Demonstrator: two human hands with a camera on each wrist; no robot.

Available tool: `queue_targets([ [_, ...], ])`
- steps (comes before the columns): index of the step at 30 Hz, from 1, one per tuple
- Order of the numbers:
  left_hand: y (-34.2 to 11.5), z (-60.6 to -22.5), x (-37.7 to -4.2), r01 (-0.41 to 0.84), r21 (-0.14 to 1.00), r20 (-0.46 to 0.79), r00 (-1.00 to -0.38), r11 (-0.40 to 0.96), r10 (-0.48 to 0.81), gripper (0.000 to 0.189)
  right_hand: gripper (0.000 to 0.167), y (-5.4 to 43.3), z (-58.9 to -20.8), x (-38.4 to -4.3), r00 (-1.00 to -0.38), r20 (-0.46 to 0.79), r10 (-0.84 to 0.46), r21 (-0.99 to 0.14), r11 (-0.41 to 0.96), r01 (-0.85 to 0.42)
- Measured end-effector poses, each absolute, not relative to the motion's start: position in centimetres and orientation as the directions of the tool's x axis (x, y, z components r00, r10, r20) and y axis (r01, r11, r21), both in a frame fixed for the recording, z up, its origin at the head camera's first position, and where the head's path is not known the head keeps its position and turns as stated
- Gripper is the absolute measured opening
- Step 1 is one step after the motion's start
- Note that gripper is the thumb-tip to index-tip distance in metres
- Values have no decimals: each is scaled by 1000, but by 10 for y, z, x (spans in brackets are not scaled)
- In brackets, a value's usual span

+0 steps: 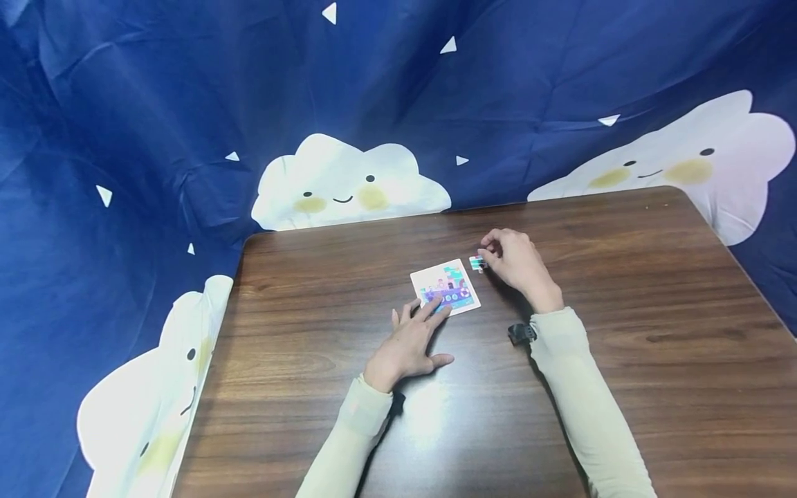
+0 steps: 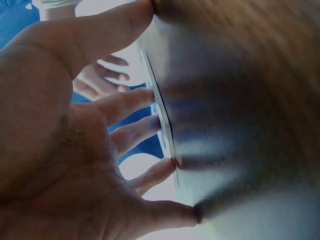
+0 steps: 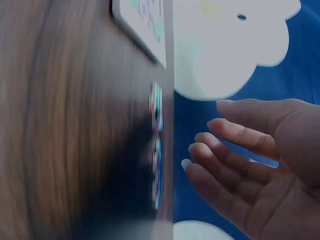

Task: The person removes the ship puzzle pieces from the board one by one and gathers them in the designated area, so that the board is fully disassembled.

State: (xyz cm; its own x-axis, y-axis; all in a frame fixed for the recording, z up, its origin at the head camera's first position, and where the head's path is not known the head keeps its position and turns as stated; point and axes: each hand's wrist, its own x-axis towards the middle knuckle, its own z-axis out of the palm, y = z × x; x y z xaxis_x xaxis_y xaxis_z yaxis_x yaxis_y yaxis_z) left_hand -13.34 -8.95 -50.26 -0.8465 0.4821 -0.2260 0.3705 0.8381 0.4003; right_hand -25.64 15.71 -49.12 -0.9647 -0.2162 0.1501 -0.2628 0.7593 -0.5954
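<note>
A small white-framed jigsaw puzzle [image 1: 426, 277] with a colourful picture lies flat near the middle of the table. Spread fingers of my left hand [image 1: 405, 346] rest on its near left edge, and in the left wrist view the fingertips touch the board and the tabletop. Just right of the puzzle is a small jigsaw piece [image 1: 476, 263], with my right hand [image 1: 517, 261] over it. The right wrist view shows two pieces lying on the table, one puzzle piece [image 3: 157, 107] nearer the board and another piece [image 3: 158, 175] beyond. Loosely bent right fingers hang apart from both, holding nothing.
The brown wooden table [image 1: 299, 332] has rounded back corners. Behind it and along its left side hangs a blue cloth [image 1: 373, 83] with white clouds. A black wrist strap device [image 1: 521, 334] sits at the right cuff.
</note>
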Motion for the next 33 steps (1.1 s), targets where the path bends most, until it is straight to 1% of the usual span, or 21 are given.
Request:
queue_targets([
  [5,-88,-502,-133,367,403,-231,-846,838,481,92,20,140,-491,-253,-940,91,-329,-563,761,-321],
  [10,-86,-502,-133,361,400,-238,-847,842,476,92,23,131,-491,-250,-910,54,-411,-566,738,-367],
  [18,-87,-503,-132,363,387,-237,-849,847,472,92,27,122,-494,-246,-889,12,-458,-592,714,-375],
  [24,-87,-503,-132,372,373,-231,-850,850,473,92,31,118,-497,-243,-875,-31,-483,-574,726,-380],
  [33,-88,-502,-133,380,364,-226,-850,851,476,93,27,115,-496,-242,-862,-34,-506,-535,738,-412],
])
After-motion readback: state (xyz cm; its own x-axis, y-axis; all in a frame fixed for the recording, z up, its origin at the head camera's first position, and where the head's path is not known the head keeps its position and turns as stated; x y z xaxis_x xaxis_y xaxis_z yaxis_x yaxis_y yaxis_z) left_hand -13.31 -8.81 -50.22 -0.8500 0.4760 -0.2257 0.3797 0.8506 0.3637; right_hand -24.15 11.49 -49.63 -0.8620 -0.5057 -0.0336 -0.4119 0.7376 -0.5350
